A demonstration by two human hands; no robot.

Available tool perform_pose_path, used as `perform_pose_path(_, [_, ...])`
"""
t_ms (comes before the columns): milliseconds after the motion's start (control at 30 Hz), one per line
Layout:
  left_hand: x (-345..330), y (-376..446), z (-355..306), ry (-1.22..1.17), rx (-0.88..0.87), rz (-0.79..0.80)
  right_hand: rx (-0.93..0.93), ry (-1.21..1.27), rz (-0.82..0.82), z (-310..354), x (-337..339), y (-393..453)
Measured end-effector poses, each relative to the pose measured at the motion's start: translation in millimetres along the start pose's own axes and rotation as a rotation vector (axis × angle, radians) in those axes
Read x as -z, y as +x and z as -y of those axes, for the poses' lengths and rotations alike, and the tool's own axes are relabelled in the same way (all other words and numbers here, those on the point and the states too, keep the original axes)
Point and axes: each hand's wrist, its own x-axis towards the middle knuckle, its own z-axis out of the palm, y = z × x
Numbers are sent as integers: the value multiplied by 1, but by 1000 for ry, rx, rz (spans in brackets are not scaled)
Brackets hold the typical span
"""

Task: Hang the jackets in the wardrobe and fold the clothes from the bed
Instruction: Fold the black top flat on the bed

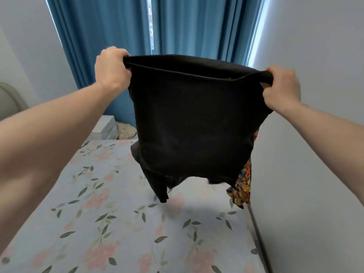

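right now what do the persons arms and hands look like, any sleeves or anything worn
Both forearms are bare up to the frame edge: no sleeve shows. The left hand and right hand wear no gloves, and no watch, bracelet or ring shows on either, though the fingers are mostly hidden from view.

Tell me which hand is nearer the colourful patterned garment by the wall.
Right. The right hand grips the black garment's top corner almost straight above the colourful patterned garment; the left hand grips the opposite corner, far across to the left.
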Motion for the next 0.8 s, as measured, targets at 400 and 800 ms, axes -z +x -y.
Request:
perform_pose_path(400, [-11, -144, 69, 143, -90, 208, 205, 63, 350, -32, -61, -107])
perform_pose_path(800, [-110, -496, 152, 299, 157, 1188, 126, -161, 1243, -113, -184, -412])
